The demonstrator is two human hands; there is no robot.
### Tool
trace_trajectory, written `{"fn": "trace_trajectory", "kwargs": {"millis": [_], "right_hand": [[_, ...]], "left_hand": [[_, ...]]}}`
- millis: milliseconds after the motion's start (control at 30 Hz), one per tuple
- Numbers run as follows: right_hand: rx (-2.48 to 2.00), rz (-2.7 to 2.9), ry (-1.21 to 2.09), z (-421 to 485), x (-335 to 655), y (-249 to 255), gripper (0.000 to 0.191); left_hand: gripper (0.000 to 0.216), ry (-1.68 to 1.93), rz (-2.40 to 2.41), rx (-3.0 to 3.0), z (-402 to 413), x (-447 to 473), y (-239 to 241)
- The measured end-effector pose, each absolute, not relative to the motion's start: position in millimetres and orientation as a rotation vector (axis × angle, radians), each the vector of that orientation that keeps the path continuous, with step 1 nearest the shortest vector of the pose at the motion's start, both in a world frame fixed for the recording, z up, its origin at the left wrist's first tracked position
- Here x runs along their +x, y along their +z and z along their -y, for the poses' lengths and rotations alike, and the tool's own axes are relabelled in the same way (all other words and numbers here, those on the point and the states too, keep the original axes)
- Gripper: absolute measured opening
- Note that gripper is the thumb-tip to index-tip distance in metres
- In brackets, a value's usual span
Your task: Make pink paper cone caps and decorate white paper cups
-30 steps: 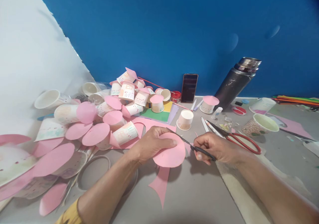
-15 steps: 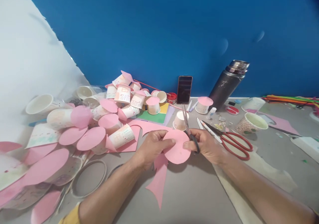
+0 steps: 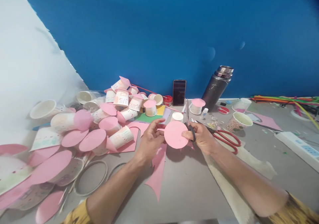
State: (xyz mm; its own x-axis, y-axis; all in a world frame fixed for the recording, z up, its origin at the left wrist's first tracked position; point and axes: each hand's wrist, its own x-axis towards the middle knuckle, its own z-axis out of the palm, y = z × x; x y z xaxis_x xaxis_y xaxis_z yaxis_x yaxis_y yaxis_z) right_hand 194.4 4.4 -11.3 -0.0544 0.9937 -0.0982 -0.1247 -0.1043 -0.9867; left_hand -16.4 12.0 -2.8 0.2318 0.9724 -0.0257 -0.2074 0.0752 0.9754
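Note:
My right hand [image 3: 202, 137] pinches a round pink paper disc [image 3: 175, 135] at its right edge. In the same hand are dark-handled scissors [image 3: 187, 112], blades pointing up behind the disc. At the disc's left edge is my left hand [image 3: 151, 141], fingers apart; whether its thumb touches the paper I cannot tell. A pink paper offcut [image 3: 157, 172] with pointed ends lies below on the table. Just beyond the disc stands a white paper cup [image 3: 177, 116], its lower part hidden.
Decorated cups with pink paper tops [image 3: 121, 97] crowd the left side. A phone [image 3: 179, 92] and a dark flask [image 3: 216, 89] stand by the blue wall. To the right lie red-handled scissors [image 3: 228, 141], a patterned cup [image 3: 239, 122] and a power strip [image 3: 297, 147].
My left fingers have come off the disc's face and spread at its left side. The disc is raised slightly, still in my right hand with the scissors. The camera view has shifted right.

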Motion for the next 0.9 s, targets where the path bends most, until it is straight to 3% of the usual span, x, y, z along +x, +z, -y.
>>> {"fn": "trace_trajectory", "kwargs": {"millis": [100,267,433,600,733,900], "right_hand": [[-1.137,1.067,1.375,-6,195,-13,0.029],[-1.158,1.111,1.427,-5,193,-8,0.034],[-1.11,1.185,1.307,-7,196,-10,0.039],[-1.02,1.287,1.241,-7,195,-15,0.051],[-1.171,1.285,1.123,-1,186,-14,0.046],[-1.258,1.344,1.025,3,181,-10,0.039]], "left_hand": [[0.066,1.044,-0.794,1.331,-8,-16,-1],[0.029,0.983,-0.862,1.5,-6,-16,0],[0.015,1.032,-0.974,1.441,-9,-17,-1],[0.027,1.011,-1.117,1.441,-11,-17,-1],[0.021,1.04,-1.071,1.313,-7,-11,-1],[0.065,1.071,-0.979,1.149,-6,-8,-2]]}}
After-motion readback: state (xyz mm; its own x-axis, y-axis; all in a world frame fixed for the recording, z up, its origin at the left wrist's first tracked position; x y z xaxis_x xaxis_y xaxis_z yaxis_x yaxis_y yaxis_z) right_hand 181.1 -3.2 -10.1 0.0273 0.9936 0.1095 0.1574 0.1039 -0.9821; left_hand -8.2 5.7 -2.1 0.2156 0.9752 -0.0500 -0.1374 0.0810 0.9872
